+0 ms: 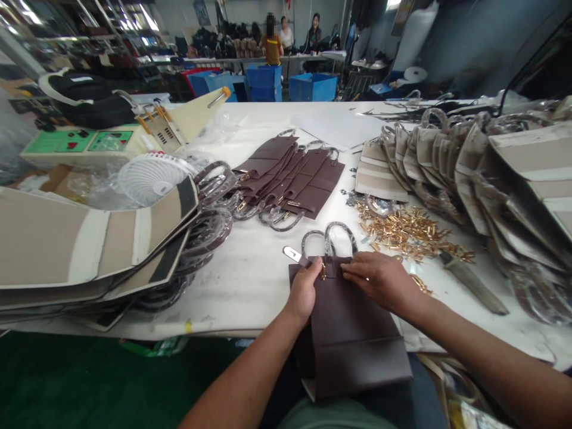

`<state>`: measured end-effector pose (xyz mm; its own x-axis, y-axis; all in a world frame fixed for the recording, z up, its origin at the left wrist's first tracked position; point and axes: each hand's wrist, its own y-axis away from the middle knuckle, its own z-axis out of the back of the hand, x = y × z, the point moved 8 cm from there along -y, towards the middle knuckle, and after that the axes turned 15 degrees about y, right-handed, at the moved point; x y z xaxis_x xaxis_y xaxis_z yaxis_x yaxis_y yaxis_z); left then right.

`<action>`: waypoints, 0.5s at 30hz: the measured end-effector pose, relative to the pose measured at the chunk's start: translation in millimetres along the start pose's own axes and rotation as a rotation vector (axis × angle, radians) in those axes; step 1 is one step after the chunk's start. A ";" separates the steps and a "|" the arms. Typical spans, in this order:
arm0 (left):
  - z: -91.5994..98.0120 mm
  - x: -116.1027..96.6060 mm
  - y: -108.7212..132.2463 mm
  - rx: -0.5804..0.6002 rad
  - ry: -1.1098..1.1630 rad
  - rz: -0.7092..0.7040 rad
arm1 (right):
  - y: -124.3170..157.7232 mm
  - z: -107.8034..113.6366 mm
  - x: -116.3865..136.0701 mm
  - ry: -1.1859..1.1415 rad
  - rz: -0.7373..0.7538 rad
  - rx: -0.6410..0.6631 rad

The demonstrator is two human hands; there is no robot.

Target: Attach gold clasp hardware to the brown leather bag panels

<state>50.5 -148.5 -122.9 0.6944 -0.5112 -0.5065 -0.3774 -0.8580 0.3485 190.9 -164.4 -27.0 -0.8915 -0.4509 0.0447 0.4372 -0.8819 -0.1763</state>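
A dark brown handbag [357, 339] rests over my lap against the table edge, its two plastic-wrapped handles [342, 229] pointing away from me. My left hand [306, 292] grips the bag's upper left edge, thumb beside a small gold clasp [323, 271]. A strap tab with a shiny metal plate [292, 254] sticks out to the left above that thumb. On the upper right of the bag's front, my right hand [379, 277] has its fingertips pressed together against the bag. What those fingers pinch, if anything, is too small to make out.
Brown bag pieces with handles [286, 173] lie mid-table. Beige striped bags are stacked left [107, 238] and right [465, 155]. Loose gold fittings [411, 232] are heaped by a knife-like tool [476, 283]. A white fan [154, 176] stands left. Several people are at the back.
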 end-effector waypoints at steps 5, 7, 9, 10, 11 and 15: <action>-5.3 1.3 2.5 0.037 0.030 0.032 | 7.5 0.1 -4.1 -0.002 -0.095 -0.021; -6.3 2.2 3.3 0.035 0.052 0.045 | 10.0 -0.6 -1.4 0.022 -0.117 -0.046; -8.2 2.1 3.5 0.047 0.064 0.046 | 11.2 -0.5 5.8 0.053 -0.111 -0.084; -8.9 1.5 3.6 0.051 0.066 0.037 | 11.4 -0.2 10.1 0.077 -0.109 -0.101; -9.3 0.6 3.7 0.053 0.067 0.023 | 11.6 0.1 14.4 0.106 -0.109 -0.114; -11.8 -3.1 5.9 0.043 0.080 -0.029 | 14.9 -0.6 29.9 0.170 -0.120 -0.132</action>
<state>53.4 -151.4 -109.9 0.7515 -0.4816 -0.4510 -0.3807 -0.8748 0.2998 170.7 -191.0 -28.8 -0.9481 -0.3046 -0.0914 0.3178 -0.8971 -0.3069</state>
